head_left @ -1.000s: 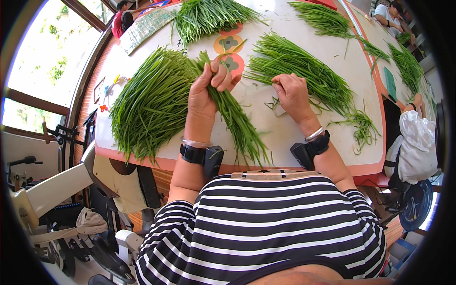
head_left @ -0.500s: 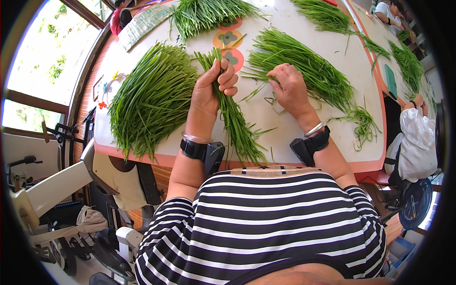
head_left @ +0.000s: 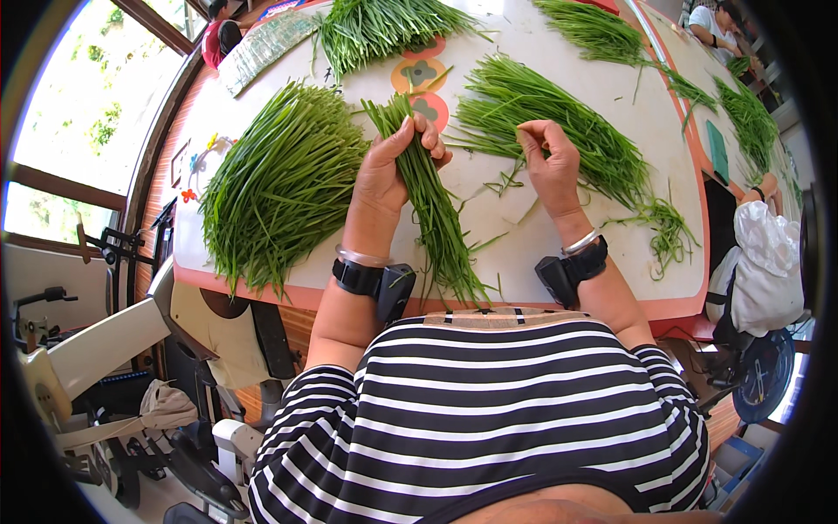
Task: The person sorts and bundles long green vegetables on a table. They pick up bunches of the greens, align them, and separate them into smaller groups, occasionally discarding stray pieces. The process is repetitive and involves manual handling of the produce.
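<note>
My left hand point(head_left: 388, 170) is wrapped round a slim bunch of green chives point(head_left: 441, 231), whose far ends stick up past my thumb while the other ends hang toward the table's near edge. To the right, my right hand point(head_left: 554, 175) is raised with thumb and forefinger pinched together; anything between the tips is too small to make out. Just beyond it lies a loose pile of chives point(head_left: 572, 118). A larger, thick heap of chives point(head_left: 279, 188) rests left of my left hand. A few thin trimmed leaves point(head_left: 504, 182) lie on the table between my hands.
The white table point(head_left: 524, 275) has an orange border. More chives point(head_left: 384, 31) lie at the far side, and a tangle of limp scraps point(head_left: 665, 231) sits at the right. People work beyond, at far left and far right. A white plastic bag point(head_left: 766, 249) hangs at right.
My right hand has drawn slightly right, away from the bunch, and turned with its pinch raised. Loose leaves now show on the table near it. My left fingers have shifted on the bunch.
</note>
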The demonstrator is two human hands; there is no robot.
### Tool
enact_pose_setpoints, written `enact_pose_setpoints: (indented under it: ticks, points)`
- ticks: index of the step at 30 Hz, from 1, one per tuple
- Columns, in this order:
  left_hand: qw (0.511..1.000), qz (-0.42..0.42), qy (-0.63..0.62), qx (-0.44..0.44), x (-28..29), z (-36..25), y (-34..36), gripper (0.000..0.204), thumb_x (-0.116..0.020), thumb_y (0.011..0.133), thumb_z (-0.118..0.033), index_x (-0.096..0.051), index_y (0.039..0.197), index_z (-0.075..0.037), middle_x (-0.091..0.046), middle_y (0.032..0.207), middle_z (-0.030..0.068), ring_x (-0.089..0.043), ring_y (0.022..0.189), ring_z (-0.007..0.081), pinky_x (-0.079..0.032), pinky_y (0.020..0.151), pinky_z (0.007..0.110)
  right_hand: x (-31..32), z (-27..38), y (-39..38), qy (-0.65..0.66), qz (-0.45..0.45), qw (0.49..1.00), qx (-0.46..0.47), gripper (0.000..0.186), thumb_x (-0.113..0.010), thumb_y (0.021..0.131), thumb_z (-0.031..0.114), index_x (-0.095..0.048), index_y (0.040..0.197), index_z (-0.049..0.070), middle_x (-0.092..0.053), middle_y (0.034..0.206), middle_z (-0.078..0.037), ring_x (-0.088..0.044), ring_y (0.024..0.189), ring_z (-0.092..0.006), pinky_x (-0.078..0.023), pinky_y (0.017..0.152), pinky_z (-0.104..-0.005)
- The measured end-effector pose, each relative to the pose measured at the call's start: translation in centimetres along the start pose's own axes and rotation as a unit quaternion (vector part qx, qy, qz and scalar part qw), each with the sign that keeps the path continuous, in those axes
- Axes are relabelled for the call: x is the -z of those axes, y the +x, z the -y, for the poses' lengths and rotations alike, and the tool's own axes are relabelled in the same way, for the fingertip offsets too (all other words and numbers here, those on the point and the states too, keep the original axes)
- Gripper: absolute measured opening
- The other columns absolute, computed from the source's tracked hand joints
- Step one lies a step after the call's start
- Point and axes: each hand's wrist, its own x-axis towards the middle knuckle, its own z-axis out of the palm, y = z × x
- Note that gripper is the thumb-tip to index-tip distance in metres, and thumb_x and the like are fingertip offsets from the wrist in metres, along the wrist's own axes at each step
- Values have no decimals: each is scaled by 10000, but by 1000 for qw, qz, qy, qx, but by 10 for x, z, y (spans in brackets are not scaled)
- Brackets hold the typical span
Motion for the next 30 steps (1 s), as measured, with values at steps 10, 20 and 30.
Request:
enact_pose_setpoints:
  ticks: [10,20,30]
  points:
    - [961,-67,260,64,-27,29,0,230,-650,900,-147,-610,1076,-6,-536,698,3,-529,622,112,-470,588,265,-7,16,-11,87,50,995,-1,118,-718,826,44,-620,891,48,-640,795,-3,-494,597,-64,-411,542,-205]
    - [954,-89,283,-38,-20,36,2,151,-718,837,-88,-690,966,-15,-642,756,18,-570,620,107,-458,562,249,-8,28,-15,73,138,987,30,162,-734,808,33,-614,915,48,-636,746,-9,-553,608,-65,-445,546,-207]
    - [998,65,1,-28,-17,-13,-10,133,-516,976,-198,-489,961,-69,-394,710,1,-382,591,114,-429,571,271,-2,-2,-7,-142,156,974,85,106,-647,864,87,-640,959,41,-611,802,-71,-591,665,-191,-487,611,-292]
